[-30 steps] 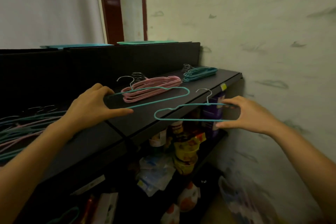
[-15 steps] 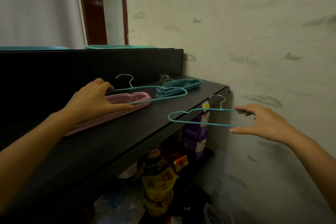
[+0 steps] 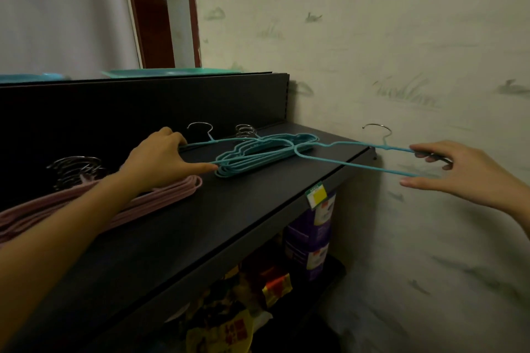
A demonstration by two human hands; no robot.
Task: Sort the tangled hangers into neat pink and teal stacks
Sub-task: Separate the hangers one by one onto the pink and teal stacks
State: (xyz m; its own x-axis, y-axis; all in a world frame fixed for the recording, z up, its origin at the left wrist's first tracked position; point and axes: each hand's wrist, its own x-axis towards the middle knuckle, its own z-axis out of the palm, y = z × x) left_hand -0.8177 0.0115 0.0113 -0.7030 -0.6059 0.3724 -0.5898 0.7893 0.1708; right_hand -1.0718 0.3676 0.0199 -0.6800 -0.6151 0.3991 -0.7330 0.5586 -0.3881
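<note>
A teal stack of hangers [image 3: 258,156] lies on the dark shelf [image 3: 229,223] near its right end. A pink stack [image 3: 160,195] lies to its left, partly under my left arm. My left hand [image 3: 156,162] grips one teal hanger [image 3: 226,141] by its left end, the hanger lying over the teal stack. My right hand [image 3: 456,170] holds a second teal hanger [image 3: 355,156] by its right end, out past the shelf's right edge, with its left end over the teal stack and its hook up.
The wall stands close on the right. A dark back panel [image 3: 143,106] rises behind the shelf, with teal trays [image 3: 166,72] on top. Below the shelf sit purple boxes [image 3: 309,241] and packaged goods [image 3: 243,309]. A yellow price tag [image 3: 315,195] hangs on the shelf's front edge.
Both hands moved toward the teal stack with their hangers; the left-hand hanger is now over that stack and the right-hand hanger's left end reaches it. The view shifted right.
</note>
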